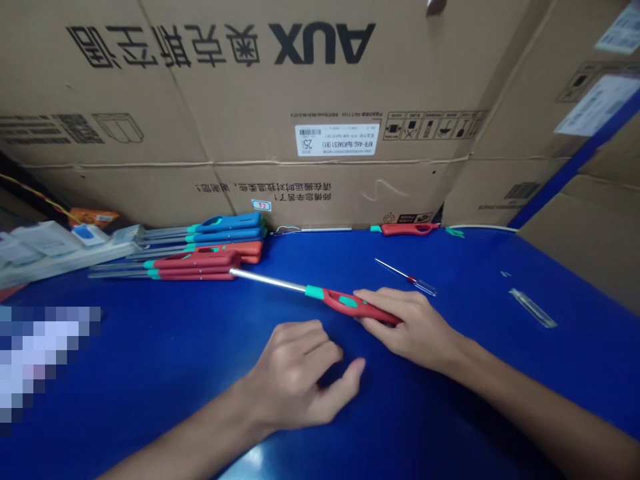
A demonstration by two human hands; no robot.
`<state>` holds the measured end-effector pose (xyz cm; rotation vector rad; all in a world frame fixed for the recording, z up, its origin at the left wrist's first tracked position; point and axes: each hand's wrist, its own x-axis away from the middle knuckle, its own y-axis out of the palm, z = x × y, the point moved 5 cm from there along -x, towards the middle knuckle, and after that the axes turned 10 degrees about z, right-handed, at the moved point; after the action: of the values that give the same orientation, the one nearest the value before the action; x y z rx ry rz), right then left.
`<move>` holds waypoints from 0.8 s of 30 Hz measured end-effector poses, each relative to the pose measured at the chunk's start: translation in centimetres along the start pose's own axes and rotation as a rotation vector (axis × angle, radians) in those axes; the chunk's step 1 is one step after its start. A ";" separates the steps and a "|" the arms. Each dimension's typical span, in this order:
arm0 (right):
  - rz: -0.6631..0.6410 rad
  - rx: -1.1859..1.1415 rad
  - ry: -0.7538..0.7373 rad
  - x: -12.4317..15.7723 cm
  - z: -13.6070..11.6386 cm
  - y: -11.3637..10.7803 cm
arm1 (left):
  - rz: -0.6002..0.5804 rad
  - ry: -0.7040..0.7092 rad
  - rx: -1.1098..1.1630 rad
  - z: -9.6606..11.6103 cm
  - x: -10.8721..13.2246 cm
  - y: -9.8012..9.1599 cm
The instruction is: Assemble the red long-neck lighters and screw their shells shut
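Observation:
A red long-necked lighter (350,303) with a green trigger and collar lies slanted over the blue table, its metal tube aimed up and left. My right hand (407,323) grips the rear of its handle. Below it, my left hand (303,373) holds nothing; its fingers are loosely curled and the thumb stands apart from them. The tube's tip meets, in this view, the end of a pile of red lighters (195,267). Blue lighters (227,227) and an orange lighter (250,251) lie just behind that pile.
A small screwdriver (410,277) and a clear plastic piece (533,308) lie to the right. Another red lighter (407,229) rests against the big cardboard box (240,133) at the back. A power strip (65,257) with plugs sits at left. Some area at lower left is pixelated.

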<state>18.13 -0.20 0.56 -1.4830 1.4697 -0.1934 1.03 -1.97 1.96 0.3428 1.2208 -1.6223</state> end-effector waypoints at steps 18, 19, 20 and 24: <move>-0.090 -0.098 -0.086 0.3 -0.6 0.4 | -0.297 0.059 -0.324 -2.5 -0.3 0.6; -0.059 -0.082 -0.088 0.2 -0.3 0.1 | -0.307 0.038 -0.332 -2.8 -0.3 0.6; -0.041 -0.066 -0.094 0.1 -0.1 0.0 | -0.317 0.017 -0.343 -3.1 -0.3 0.5; 0.015 0.006 -0.060 -0.4 1.1 -0.4 | -0.344 -0.060 -0.364 -4.1 -0.2 0.1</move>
<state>19.01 0.63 0.50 -1.4601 1.4306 -0.1431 -0.16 1.54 0.24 -0.1532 1.5569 -1.6361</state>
